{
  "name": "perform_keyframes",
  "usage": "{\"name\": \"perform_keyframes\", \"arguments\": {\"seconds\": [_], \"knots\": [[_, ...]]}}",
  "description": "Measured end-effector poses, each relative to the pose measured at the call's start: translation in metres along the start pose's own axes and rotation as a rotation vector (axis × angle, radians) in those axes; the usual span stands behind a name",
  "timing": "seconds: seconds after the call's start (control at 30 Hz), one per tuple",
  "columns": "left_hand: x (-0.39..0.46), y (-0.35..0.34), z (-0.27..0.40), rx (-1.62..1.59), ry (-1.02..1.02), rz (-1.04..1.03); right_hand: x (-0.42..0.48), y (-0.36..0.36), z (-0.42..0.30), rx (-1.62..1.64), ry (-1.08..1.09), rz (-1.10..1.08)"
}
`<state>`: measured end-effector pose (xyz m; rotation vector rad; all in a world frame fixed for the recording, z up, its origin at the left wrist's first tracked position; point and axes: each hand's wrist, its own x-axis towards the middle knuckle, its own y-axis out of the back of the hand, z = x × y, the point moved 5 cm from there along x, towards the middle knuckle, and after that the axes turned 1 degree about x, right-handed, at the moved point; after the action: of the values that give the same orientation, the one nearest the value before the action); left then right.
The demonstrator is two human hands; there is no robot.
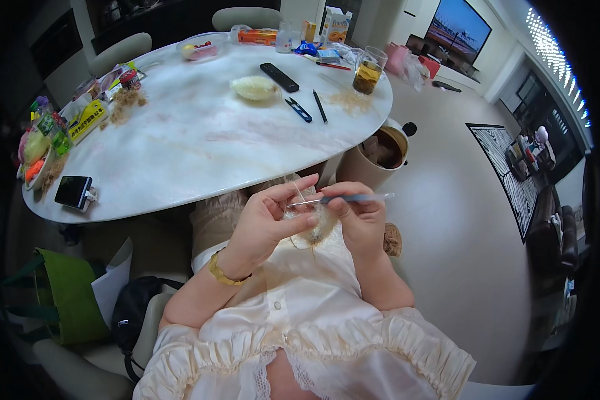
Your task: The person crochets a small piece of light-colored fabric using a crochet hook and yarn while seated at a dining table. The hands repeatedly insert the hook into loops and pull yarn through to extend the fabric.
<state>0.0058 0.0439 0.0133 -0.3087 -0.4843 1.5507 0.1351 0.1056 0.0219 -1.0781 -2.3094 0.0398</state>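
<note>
My left hand (pixel 260 215) pinches a small fuzzy cream crochet piece (pixel 323 225) between thumb and fingers, above my lap. A strand of cream yarn (pixel 297 189) runs over its raised index finger. In my right hand (pixel 359 212) is a crochet hook (pixel 352 198) with a blue-grey handle, its metal shaft pointing left at the top of the piece. Whether a loop sits on the hook tip is too small to tell. Some of the piece is hidden by my fingers. Beyond, on the marble table (pixel 180 145), lies a fuzzy cream yarn ball (pixel 254 88).
Thread snips (pixel 298 110), a black pen or pencil (pixel 320 106) and a remote control (pixel 279 77) lie near the yarn ball. A glass of tea (pixel 367 77) stands near the table's right edge, above a bin (pixel 370 170). A phone (pixel 73 191) rests at left. Brown yarn (pixel 393 240) is beside my right forearm.
</note>
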Motion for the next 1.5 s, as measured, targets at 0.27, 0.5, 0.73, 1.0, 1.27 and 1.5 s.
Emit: {"name": "perform_keyframes", "arguments": {"seconds": [0.27, 0.5, 0.73, 1.0, 1.27, 1.5], "knots": [[0.002, 0.011, 0.001, 0.082, -0.006, -0.005, 0.01, 0.007, 0.003, 0.117, 0.014, -0.128], [0.004, 0.016, 0.0, 0.035, 0.0, 0.015, 0.006, -0.004, -0.022, -0.38, 0.341, -0.257], [0.003, 0.015, -0.001, -0.116, 0.049, -0.008, 0.004, -0.015, -0.032, -0.666, 0.729, -0.286], [0.002, 0.009, -0.011, -0.348, 0.191, -0.057, -0.003, -0.01, -0.016, -0.448, 0.849, -0.174], [0.002, 0.005, -0.008, -0.242, 0.046, -0.049, -0.003, -0.012, -0.016, -0.564, 0.867, -0.137], [0.001, 0.007, -0.013, -0.285, 0.093, -0.066, -0.016, -0.035, -0.026, -1.192, 1.084, -0.156]]}}
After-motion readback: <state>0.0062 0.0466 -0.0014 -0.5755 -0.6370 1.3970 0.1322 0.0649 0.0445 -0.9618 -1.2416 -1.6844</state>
